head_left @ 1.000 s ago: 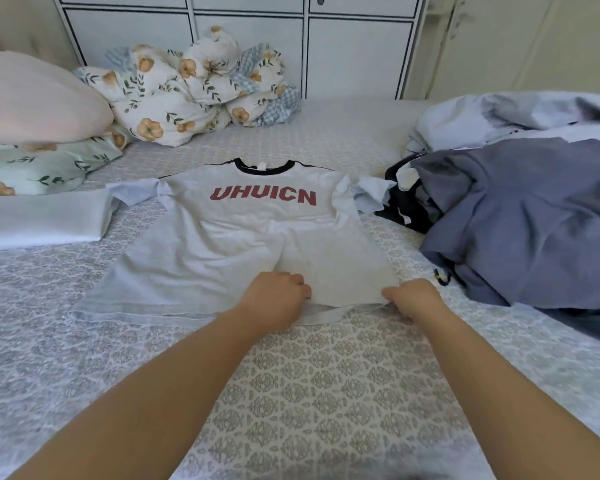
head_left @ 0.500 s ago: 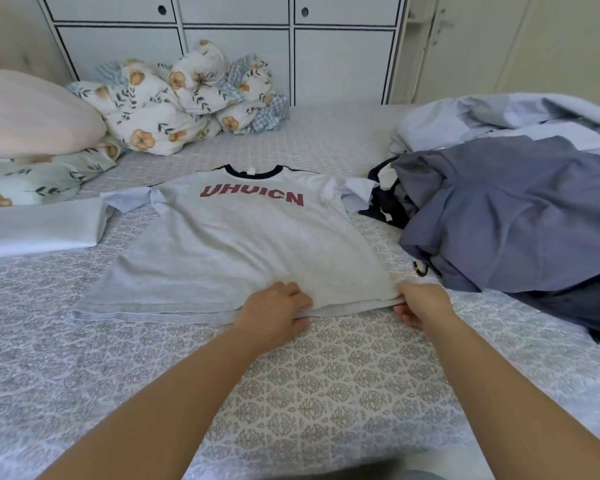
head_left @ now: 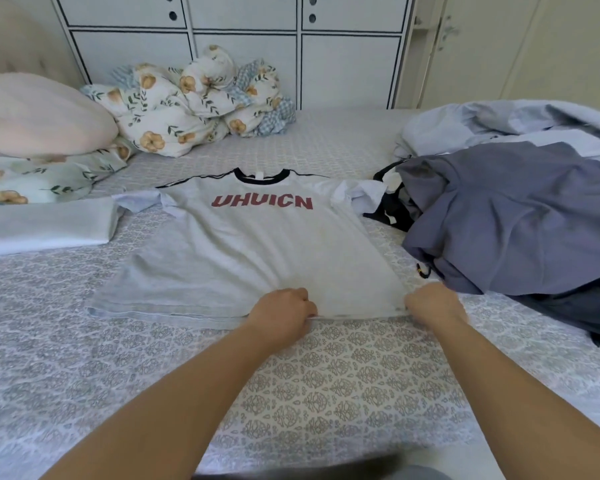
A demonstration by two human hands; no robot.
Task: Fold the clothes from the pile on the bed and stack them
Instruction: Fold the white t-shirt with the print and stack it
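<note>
Two forearms reach forward over the bed (head_left: 343, 393). The left hand (head_left: 282, 315) and right hand (head_left: 432, 303), fingers curled, each pinch the near hem of the white T-shirt (head_left: 257, 251), spread face-up beside the clothes pile (head_left: 520, 216).

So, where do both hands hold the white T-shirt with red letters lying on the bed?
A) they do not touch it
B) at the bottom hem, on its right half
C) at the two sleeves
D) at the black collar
B: the left hand and right hand both pinch the near hem of the white T-shirt with red letters, far from its collar.
</note>
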